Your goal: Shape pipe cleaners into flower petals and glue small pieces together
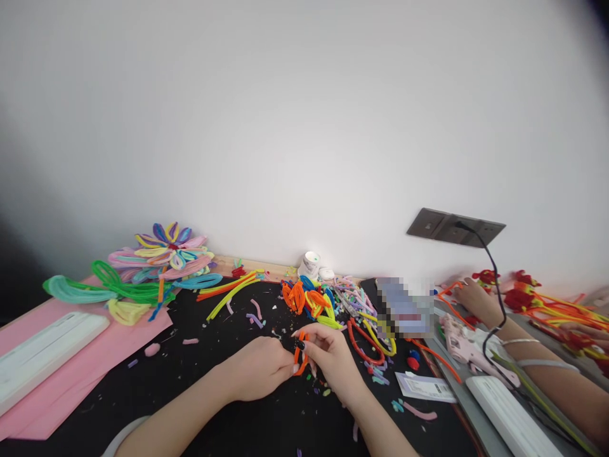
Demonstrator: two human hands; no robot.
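Note:
Between my two hands is a bent orange pipe cleaner (297,367), held upright just above the black table mat. My left hand (259,368) is closed, its thumb and fingertips pinching the lower left of the orange piece. With thumb and fingers, my right hand (330,358) grips its upper right side; dark polish shows on a nail. Just beyond my hands lies a heap of bent orange pipe cleaners (294,298) with yellow and blue ones. A curved red pipe cleaner (364,346) lies right of my right hand, and cut scraps are scattered around.
At left are a pipe-cleaner flower (174,246), pink sheets (102,374) and a long white case (54,355). A white cup (311,263) stands by the wall. At right, another person's hand (478,301) works behind a pink glue gun (464,346) and a black cord (495,273).

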